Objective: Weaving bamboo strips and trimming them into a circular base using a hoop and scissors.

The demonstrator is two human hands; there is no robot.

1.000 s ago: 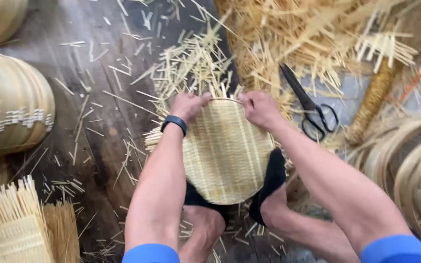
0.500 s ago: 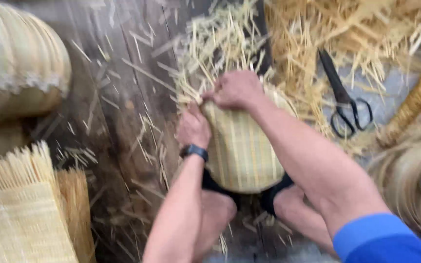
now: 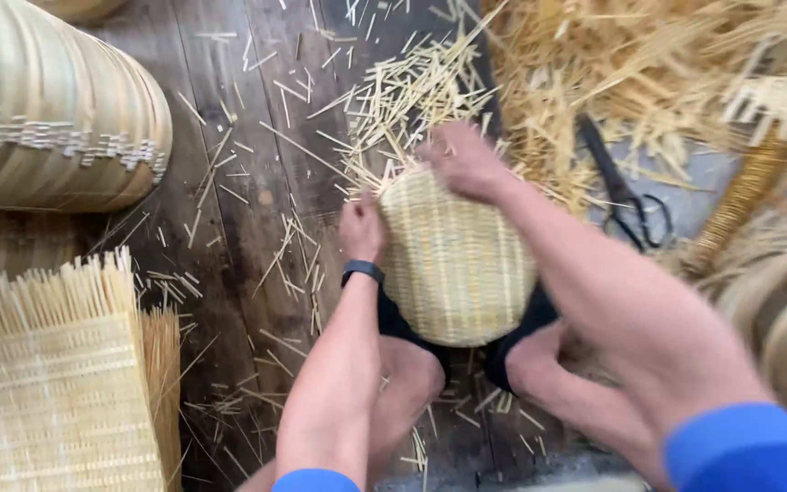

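Observation:
A round woven bamboo basket piece (image 3: 455, 266) rests between my knees, its far edge bristling with loose strip ends. My left hand (image 3: 362, 228), with a dark watch on the wrist, grips the piece's left rim. My right hand (image 3: 466, 164) is blurred and closed over the top rim among the loose ends. Both forearms reach down from blue sleeves.
Black scissors (image 3: 626, 196) lie to the right on a heap of bamboo strips (image 3: 649, 73). Stacked woven trays (image 3: 47, 118) stand at upper left, a flat woven mat (image 3: 47, 383) at lower left. Coiled bamboo rims (image 3: 785, 319) sit at right. Cut strips litter the wooden floor (image 3: 239, 210).
The view has swung about. My right hand moved from the right of the rim across to its top, and my left hand slid down onto the left rim.

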